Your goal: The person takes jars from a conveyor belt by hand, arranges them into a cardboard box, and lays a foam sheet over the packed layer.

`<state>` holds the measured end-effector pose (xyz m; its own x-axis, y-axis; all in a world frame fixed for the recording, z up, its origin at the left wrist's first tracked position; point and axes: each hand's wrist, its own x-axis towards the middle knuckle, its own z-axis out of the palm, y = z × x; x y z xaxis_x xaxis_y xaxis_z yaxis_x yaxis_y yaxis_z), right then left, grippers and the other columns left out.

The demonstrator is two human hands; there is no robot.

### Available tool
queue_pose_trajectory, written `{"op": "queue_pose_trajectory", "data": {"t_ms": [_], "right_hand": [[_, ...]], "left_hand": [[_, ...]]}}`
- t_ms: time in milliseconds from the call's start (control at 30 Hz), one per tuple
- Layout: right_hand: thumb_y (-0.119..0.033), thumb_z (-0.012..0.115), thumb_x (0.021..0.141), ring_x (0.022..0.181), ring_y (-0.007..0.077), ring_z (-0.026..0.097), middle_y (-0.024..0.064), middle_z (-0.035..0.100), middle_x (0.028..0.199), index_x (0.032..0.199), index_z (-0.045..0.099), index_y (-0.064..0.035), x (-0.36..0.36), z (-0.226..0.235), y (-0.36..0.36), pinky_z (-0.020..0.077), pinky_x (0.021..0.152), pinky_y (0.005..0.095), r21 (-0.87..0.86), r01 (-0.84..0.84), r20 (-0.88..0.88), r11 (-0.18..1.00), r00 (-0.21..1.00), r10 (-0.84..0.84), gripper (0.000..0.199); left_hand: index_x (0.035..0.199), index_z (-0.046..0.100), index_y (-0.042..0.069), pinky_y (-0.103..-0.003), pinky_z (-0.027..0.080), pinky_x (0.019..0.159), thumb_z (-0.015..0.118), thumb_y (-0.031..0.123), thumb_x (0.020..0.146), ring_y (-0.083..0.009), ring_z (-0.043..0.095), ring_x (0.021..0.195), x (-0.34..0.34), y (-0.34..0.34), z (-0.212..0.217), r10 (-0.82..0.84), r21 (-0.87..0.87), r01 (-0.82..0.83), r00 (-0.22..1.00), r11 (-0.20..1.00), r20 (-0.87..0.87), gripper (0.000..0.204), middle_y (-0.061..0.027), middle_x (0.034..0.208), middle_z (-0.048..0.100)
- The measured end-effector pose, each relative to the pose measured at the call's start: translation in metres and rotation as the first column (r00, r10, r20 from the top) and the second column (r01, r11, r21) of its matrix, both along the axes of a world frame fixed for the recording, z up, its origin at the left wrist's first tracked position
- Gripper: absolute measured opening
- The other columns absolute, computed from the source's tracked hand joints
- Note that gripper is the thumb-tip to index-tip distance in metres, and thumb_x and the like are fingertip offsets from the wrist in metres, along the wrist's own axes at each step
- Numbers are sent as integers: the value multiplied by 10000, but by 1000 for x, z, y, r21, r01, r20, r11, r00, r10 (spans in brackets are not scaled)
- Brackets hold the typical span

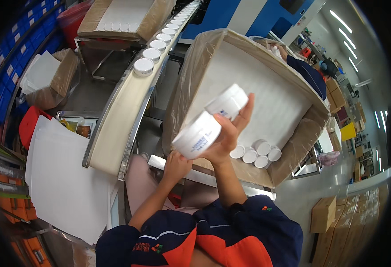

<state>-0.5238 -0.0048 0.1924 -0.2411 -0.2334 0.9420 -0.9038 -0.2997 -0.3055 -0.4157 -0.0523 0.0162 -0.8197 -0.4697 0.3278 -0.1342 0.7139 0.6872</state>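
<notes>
Two white jars point(211, 120) sit stacked in the right hand point(228, 138), fingers closed around them, above the lined carton point(266, 89). The left hand point(176, 165) rests loosely curled, empty (as far as visible), at seven o'clock. Packing step; next needs lowering beside the five packed jars point(256, 154) at four o'clock.

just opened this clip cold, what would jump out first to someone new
Dead centre, the right hand holds up two white round jars in its fingers, with the left hand just below them. Behind sits a big plastic-lined cardboard box with a few more white jars in its lower corner. At upper left, a row of white jars on a conveyor belt runs off toward the top.
</notes>
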Motion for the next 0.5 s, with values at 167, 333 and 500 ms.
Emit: {"op": "queue_pose_trajectory", "data": {"t_ms": [167, 333, 500], "right_hand": [[-670, 910, 549, 1430, 487, 311, 342, 60, 1614, 1280, 542, -172, -11, 3, 27, 379, 1107, 543, -71, 215, -111, 974, 969, -222, 958], [-704, 888, 553, 1426, 493, 317, 344, 64, 1612, 1275, 543, -171, -18, -2, 40, 396, 1096, 544, -77, 282, -126, 956, 949, -290, 962], [-675, 900, 507, 1441, 480, 297, 278, 8, 1625, 1279, 582, -191, -15, -4, 48, 416, 1096, 556, -61, 248, -7, 967, 968, -249, 965]], "left_hand": [[887, 637, 10, -517, 505, 808, 619, 103, 844, -412, 632, 884, 0, 2, 33, -25, 32, 27, 999, 999, -48, 105, -185, 882, 665], [864, 631, 24, -496, 508, 794, 613, 100, 862, -392, 637, 866, 3, 2, 34, -22, -27, 21, 1000, 999, -21, 79, -175, 861, 664], [855, 629, 27, -491, 510, 791, 618, 118, 874, -375, 642, 876, -1, 3, 33, 11, -33, -12, 1000, 999, -11, 94, -169, 865, 667]]}}
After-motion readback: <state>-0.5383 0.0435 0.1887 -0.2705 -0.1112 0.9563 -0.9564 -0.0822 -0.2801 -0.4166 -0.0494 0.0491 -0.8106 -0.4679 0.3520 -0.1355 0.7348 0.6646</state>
